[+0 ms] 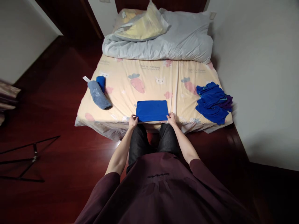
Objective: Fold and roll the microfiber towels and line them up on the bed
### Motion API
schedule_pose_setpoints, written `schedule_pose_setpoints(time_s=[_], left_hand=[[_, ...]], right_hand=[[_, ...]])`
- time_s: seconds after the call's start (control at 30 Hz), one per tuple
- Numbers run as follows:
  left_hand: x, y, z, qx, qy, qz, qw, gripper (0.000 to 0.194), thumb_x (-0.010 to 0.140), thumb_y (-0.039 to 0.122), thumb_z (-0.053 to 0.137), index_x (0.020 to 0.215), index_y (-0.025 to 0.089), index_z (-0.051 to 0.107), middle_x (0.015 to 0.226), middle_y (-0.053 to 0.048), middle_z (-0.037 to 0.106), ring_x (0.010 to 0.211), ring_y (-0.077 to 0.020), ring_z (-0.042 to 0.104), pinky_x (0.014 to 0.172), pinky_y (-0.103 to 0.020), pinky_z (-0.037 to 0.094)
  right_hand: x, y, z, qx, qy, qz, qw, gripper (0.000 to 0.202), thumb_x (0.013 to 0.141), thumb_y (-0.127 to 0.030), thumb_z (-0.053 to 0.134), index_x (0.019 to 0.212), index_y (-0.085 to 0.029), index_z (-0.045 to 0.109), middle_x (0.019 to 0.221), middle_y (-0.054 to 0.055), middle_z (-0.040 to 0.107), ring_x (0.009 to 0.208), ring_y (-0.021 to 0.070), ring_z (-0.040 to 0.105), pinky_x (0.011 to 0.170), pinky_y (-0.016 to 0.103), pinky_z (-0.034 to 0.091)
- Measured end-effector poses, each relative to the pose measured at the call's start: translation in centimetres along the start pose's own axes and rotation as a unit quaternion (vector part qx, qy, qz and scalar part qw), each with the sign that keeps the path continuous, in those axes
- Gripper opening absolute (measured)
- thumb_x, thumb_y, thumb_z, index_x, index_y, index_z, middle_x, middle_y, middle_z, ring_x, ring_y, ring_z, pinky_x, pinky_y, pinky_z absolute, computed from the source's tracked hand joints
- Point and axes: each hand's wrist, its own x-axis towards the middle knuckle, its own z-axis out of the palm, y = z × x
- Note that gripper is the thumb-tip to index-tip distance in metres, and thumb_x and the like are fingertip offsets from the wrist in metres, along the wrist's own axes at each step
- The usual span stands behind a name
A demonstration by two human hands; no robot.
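A blue cloth [152, 110], folded into a flat rectangle, lies at the front edge of the bed. My left hand [133, 120] pinches its near left corner. Its near right corner is between the fingers of my right hand [171, 119]. A small pale tag sticks out from the cloth's left side. To the left lie a rolled grey-blue cloth [98, 95] with pale lettering and a white tag, and beside it a rolled blue cloth [101, 82]. A crumpled heap of blue cloths [211, 102] sits on the right, with a purple cloth [228, 102] partly under it.
The bed [116, 71] has a cream sheet with carrot and rabbit prints. At its head are a grey quilt [187, 37] and a yellow pillow [147, 26]. A black tripod leg set [35, 158] stands on the dark red floor at left. A wall [263, 77] rises at right.
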Motion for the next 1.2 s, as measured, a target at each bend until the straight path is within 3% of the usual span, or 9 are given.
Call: schedule_pose_setpoints(time_s=[0.1, 0.17, 0.27, 0.4, 0.57, 0.77, 1.03, 1.2], left_hand=[[-0.8, 1.0, -0.7, 0.021, 0.058, 0.066, 0.996, 0.04, 0.09, 0.022, 0.057, 0.129, 0.017, 0.062, 0.125, -0.016, 0.068, 0.116, -0.028, 0.065, 0.103, -0.041, 0.051], [-1.4, 1.8, -1.1, 0.052, 0.068, 0.151, 0.985, 0.041, 0.092, 0.022, 0.056, 0.132, 0.019, 0.063, 0.135, -0.016, 0.064, 0.131, -0.0315, 0.057, 0.113, -0.046, 0.044], [-2.0, 2.6, -1.3, 0.087, -0.017, 0.262, 0.961, 0.04, 0.096, 0.023, 0.051, 0.133, 0.021, 0.066, 0.138, -0.013, 0.066, 0.138, -0.031, 0.052, 0.12, -0.049, 0.036], [-2.4, 3.1, -0.2, 0.124, -0.095, 0.319, 0.935, 0.043, 0.097, 0.022, 0.05, 0.135, 0.019, 0.068, 0.145, -0.012, 0.064, 0.144, -0.0284, 0.049, 0.124, -0.048, 0.033], [-2.9, 2.9, 1.4, 0.147, -0.131, 0.343, 0.919, 0.051, 0.094, 0.02, 0.053, 0.143, 0.018, 0.063, 0.154, -0.013, 0.056, 0.151, -0.0305, 0.042, 0.128, -0.052, 0.024], [-3.0, 1.8, 1.7, 0.208, -0.137, 0.328, 0.912, 0.077, 0.085, 0.017, 0.055, 0.161, 0.016, 0.041, 0.166, -0.013, 0.039, 0.157, -0.0314, 0.032, 0.13, -0.053, 0.017], [-2.3, 0.3, 1.7, 0.193, -0.089, 0.29, 0.933, 0.081, 0.083, 0.005, 0.043, 0.162, 0.015, 0.038, 0.167, -0.014, 0.038, 0.157, -0.0297, 0.031, 0.13, -0.054, 0.012], [-1.5, 0.8, 2.0, 0.175, -0.091, 0.256, 0.946, 0.079, 0.08, 0.005, 0.049, 0.158, 0.017, 0.045, 0.164, -0.014, 0.043, 0.155, -0.0309, 0.036, 0.129, -0.056, 0.017]], right_hand=[[-0.1, -2.2, 0.3, -0.1, 0.031, -0.008, 0.994, 0.039, 0.091, -0.024, 0.061, 0.13, -0.019, 0.06, 0.116, 0.014, 0.069, 0.116, 0.0323, 0.062, 0.104, 0.049, 0.05], [-0.4, -3.8, 0.4, -0.148, 0.039, -0.076, 0.985, 0.04, 0.093, -0.017, 0.056, 0.133, -0.019, 0.061, 0.127, 0.015, 0.066, 0.126, 0.0328, 0.055, 0.112, 0.05, 0.044], [-1.2, -5.5, 0.5, -0.159, -0.023, -0.192, 0.968, 0.037, 0.1, -0.017, 0.046, 0.129, -0.019, 0.068, 0.13, 0.014, 0.066, 0.129, 0.0302, 0.054, 0.116, 0.046, 0.04], [-2.6, -5.6, 0.4, -0.175, -0.14, -0.277, 0.934, 0.04, 0.104, -0.022, 0.045, 0.136, -0.021, 0.068, 0.14, 0.01, 0.066, 0.135, 0.0272, 0.053, 0.119, 0.046, 0.038], [-3.2, -3.7, 0.3, -0.22, -0.194, -0.292, 0.91, 0.046, 0.103, -0.025, 0.05, 0.147, -0.022, 0.061, 0.158, 0.008, 0.054, 0.151, 0.0257, 0.042, 0.126, 0.049, 0.031], [-2.5, -2.5, 0.1, -0.249, -0.2, -0.277, 0.906, 0.056, 0.101, -0.026, 0.052, 0.156, -0.02, 0.05, 0.166, 0.009, 0.041, 0.157, 0.0251, 0.034, 0.13, 0.049, 0.024], [-1.9, -2.0, 0.8, -0.233, -0.171, -0.259, 0.922, 0.055, 0.101, -0.026, 0.052, 0.156, -0.02, 0.05, 0.163, 0.009, 0.046, 0.154, 0.0245, 0.039, 0.129, 0.05, 0.026], [-1.3, -2.4, 0.9, -0.215, -0.164, -0.233, 0.934, 0.051, 0.099, -0.025, 0.056, 0.149, -0.023, 0.057, 0.156, 0.009, 0.055, 0.148, 0.0249, 0.048, 0.126, 0.051, 0.028]])
